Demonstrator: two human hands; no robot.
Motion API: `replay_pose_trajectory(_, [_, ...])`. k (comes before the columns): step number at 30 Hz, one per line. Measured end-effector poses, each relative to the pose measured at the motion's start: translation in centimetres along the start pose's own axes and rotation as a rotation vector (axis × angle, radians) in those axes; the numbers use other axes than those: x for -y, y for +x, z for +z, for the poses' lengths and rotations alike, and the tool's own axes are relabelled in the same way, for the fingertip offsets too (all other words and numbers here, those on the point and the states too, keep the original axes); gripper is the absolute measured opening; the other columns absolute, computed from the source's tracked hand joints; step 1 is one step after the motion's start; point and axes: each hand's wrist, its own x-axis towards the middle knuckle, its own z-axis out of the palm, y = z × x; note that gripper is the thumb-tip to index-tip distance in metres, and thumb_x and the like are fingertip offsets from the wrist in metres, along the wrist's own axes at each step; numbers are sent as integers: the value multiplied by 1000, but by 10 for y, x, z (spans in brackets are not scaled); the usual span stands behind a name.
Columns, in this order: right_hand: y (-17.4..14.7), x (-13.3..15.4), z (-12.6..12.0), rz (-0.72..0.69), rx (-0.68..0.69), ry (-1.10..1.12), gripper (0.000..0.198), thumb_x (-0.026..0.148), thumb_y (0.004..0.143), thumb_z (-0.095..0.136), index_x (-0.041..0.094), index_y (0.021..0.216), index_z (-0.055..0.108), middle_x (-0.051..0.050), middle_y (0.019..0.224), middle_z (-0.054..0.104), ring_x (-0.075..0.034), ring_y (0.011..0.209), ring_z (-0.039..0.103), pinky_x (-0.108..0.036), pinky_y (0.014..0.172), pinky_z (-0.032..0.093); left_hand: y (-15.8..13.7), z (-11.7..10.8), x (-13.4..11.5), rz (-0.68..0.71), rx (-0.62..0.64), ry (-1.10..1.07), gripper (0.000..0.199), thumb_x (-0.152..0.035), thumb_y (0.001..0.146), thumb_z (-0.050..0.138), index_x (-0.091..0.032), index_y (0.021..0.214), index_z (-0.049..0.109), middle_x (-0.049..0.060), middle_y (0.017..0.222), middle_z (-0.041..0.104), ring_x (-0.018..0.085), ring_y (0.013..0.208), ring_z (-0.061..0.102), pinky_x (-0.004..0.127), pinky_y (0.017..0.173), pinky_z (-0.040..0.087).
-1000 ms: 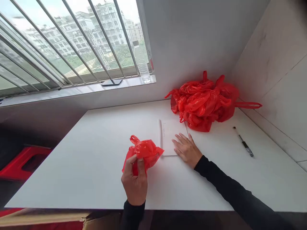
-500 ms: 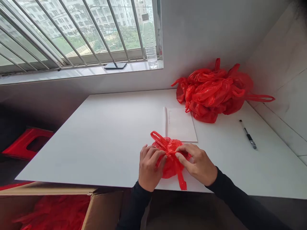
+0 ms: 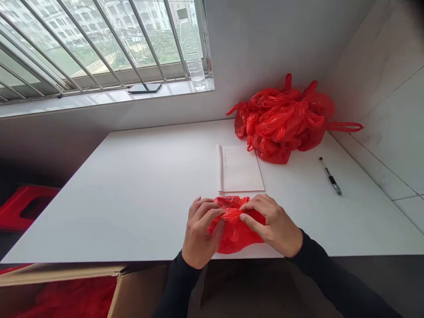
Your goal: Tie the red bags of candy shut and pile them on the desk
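Observation:
A crumpled red plastic bag (image 3: 236, 236) lies at the table's front edge between my hands. My left hand (image 3: 202, 229) pinches its gathered upper part from the left, thumb below and fingers above. From the right, my right hand (image 3: 273, 223) grips the same gathered part between thumb and fingers. The bag's body spreads out below and behind my fingers. Whatever may be inside the bag cannot be made out. Just beyond it lies a white notebook (image 3: 243, 170).
A heap of red plastic bags (image 3: 285, 121) sits at the back right, near a pen (image 3: 330, 177). On the windowsill are a phone (image 3: 145, 88) and a water bottle (image 3: 194, 55). A cardboard box (image 3: 137, 291) with red contents stands below left, and a red stool (image 3: 20, 198) beyond.
The bag's long handle loops, which stuck out above and below my fingers, no longer show. Its body is spread wider, with both hands still pinching it. The whole view has shifted slightly.

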Motion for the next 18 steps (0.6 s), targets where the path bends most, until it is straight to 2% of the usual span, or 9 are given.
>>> replay_pose_trajectory(2, [-1, -6, -7, 85, -27, 46, 16, 36, 100, 58, 25, 91, 66, 0, 88, 66, -20, 90, 59, -38, 84, 47, -6, -5, 9, -64, -84, -1, 16, -12, 90, 64, -26, 96, 67, -2, 93, 70, 19, 102, 62, 46, 107, 43])
replay_pose_trajectory(5, [-9, -15, -19, 251, -151, 143, 21, 45, 99, 59, 25, 93, 64, 1, 89, 66, -18, 85, 60, -35, 80, 47, -14, -14, 12, -207, -195, -31, 20, -15, 97, 55, -25, 111, 64, 3, 105, 69, 19, 102, 64, 39, 94, 51])
replay_pose_trajectory(7, [-13, -14, -22, 303, -211, 199, 22, 47, 100, 58, 26, 97, 62, 1, 92, 66, -17, 87, 62, -33, 83, 48, -13, -16, 3, -242, -183, -69, 35, -16, 98, 51, -25, 131, 57, 7, 125, 65, 21, 117, 60, 41, 99, 50])
replay_pose_trajectory(9, [-14, -10, -21, 282, -205, 238, 22, 47, 101, 55, 26, 98, 59, 2, 93, 64, -16, 87, 62, -31, 82, 48, -6, -13, -10, -188, -108, -67, 53, -19, 92, 60, -25, 144, 49, 8, 137, 59, 25, 129, 53, 46, 109, 44])
replay_pose_trajectory(10, [-14, -8, -20, 264, -192, 245, 22, 47, 102, 54, 26, 98, 58, 2, 92, 63, -15, 86, 62, -30, 80, 48, -1, -11, -15, -143, -79, -60, 55, -19, 88, 65, -27, 141, 52, 6, 133, 62, 25, 126, 54, 48, 112, 40])
replay_pose_trajectory(12, [-14, -6, -21, 267, -213, 235, 22, 47, 102, 54, 26, 98, 58, 2, 89, 62, -15, 81, 60, -29, 74, 48, 7, -9, -21, -84, -84, -55, 41, -13, 83, 69, -29, 121, 65, -1, 109, 69, 21, 108, 60, 46, 111, 39])
replay_pose_trajectory(14, [-14, -7, -26, 322, -312, 190, 21, 47, 101, 55, 26, 99, 59, 1, 88, 62, -16, 79, 60, -31, 71, 48, 11, -11, -20, -119, -185, -79, 26, -9, 88, 64, -28, 104, 68, -3, 96, 67, 17, 96, 61, 39, 102, 45])
replay_pose_trajectory(16, [-18, -4, -33, 349, -472, 125, 18, 44, 99, 59, 26, 101, 60, -1, 93, 64, -19, 85, 62, -34, 76, 49, 10, -16, -17, -224, -301, -88, 21, -12, 92, 62, -27, 104, 69, 0, 103, 62, 16, 100, 59, 32, 89, 49])
replay_pose_trajectory(18, [-24, 9, -34, 239, -665, 65, 11, 34, 97, 63, 26, 104, 60, -4, 102, 62, -22, 94, 62, -39, 85, 49, 5, -23, -18, -313, -370, -58, 17, -19, 92, 66, -28, 105, 73, 2, 105, 57, 17, 100, 57, 30, 82, 48])
